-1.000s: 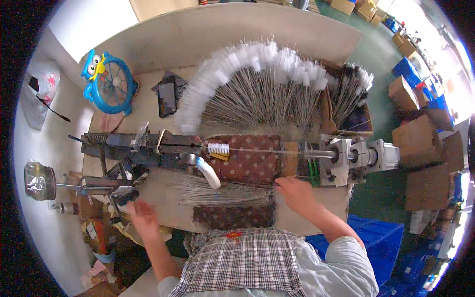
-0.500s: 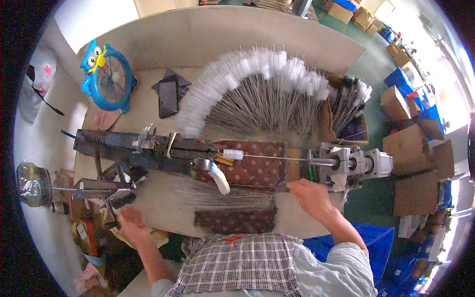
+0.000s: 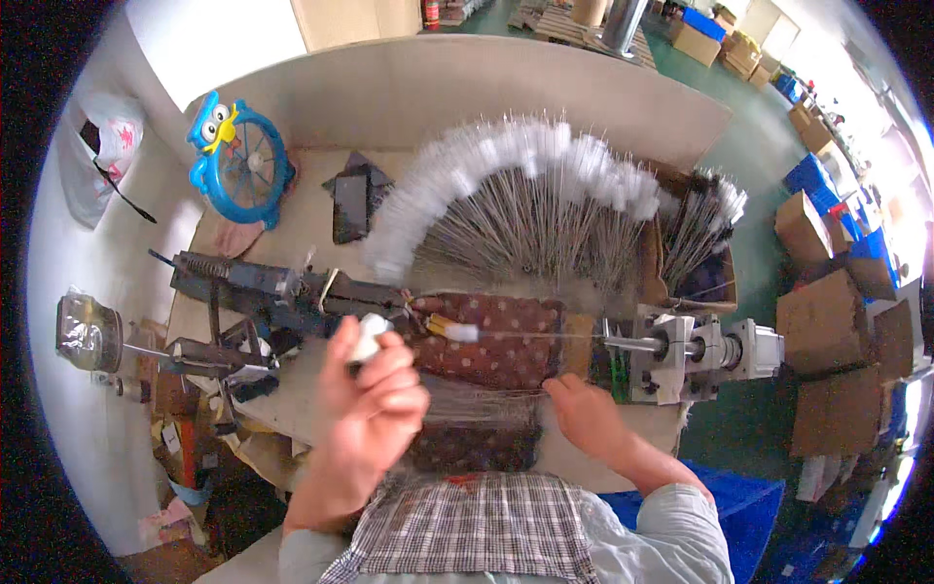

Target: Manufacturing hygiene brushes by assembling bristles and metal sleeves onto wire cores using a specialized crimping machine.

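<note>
My left hand (image 3: 375, 399) is raised in front of the machine's dark bar (image 3: 243, 292), its fingers closed round the white-wrapped lever handle (image 3: 370, 336). A small white bristle brush (image 3: 461, 333) lies level above a spotted brown cloth (image 3: 506, 365), blurred. Its thin wire stem runs right to the metal spindle (image 3: 632, 344). At the cloth's front right corner, my right hand (image 3: 589, 414) has its fingertips pinched at the ends of loose thin metal wires (image 3: 477, 391). Yellow pieces (image 3: 443, 324) sit at the brush's left end.
A wide fan of finished white brushes (image 3: 525, 195) lies behind the machine, beside a cardboard box of brushes (image 3: 696, 253). A blue bird-shaped wheel toy (image 3: 243, 161) and a dark phone (image 3: 350, 207) are at back left. A blue bin (image 3: 730, 506) stands at lower right.
My left hand has risen from the lower left and closed on the white handle, which has swung left. My right hand has shifted left to the wire ends. The whole view has tilted slightly.
</note>
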Demonstrator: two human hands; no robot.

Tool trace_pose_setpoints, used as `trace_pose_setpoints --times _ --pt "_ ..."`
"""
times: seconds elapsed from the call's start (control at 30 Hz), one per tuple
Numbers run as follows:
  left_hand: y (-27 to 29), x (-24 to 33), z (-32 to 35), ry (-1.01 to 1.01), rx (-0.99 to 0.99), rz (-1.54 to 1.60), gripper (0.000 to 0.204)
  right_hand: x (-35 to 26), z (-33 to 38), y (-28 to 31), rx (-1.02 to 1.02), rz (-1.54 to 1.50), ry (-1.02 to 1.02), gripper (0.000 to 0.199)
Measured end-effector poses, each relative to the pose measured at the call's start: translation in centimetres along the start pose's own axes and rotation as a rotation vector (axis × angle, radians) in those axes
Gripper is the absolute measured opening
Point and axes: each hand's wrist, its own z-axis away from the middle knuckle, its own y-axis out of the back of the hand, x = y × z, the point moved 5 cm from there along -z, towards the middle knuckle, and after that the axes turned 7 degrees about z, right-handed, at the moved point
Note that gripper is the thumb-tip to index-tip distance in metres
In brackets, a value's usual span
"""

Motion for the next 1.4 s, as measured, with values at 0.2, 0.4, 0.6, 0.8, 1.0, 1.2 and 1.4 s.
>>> trace_pose_setpoints --times 0.2,0.4,0.6,0.8,1.0,1.2,1.4 --pt "3.8 2.0 3.5 -0.251 -0.005 -0.515 0.043 -1.3 0.4 6.1 0.121 0.282 0.006 0.029" --pt "2.7 -2.0 -0.3 -0.011 -0.34 -1.305 0.021 3.1 1.5 17.7 0.703 0.173 -0.152 0.011" --pt "0.9 -8.2 -9.4 -0.954 -0.587 -2.196 0.013 1.6 -2.5 14.1 0.581 0.128 0.144 0.015" --pt "3.2 -7.9 -13.5 -1.062 -0.533 -2.667 0.007 3.1 -4.6 11.5 0.52 -0.046 -0.083 0.013" --pt "1.4 -2.9 -14.6 -1.335 -0.162 -3.034 0.02 2.7 -5.5 11.2 0.205 -0.063 0.038 0.014" --pt "3.6 -3.1 -4.9 -0.885 -0.41 -2.417 0.026 -3.9 -9.1 11.6 0.412 -0.218 0.478 0.009" --pt "13.2 2.1 -2.6 -0.038 0.452 -0.996 0.042 -9.9 -14.1 8.2 0.459 -0.204 0.565 0.008"
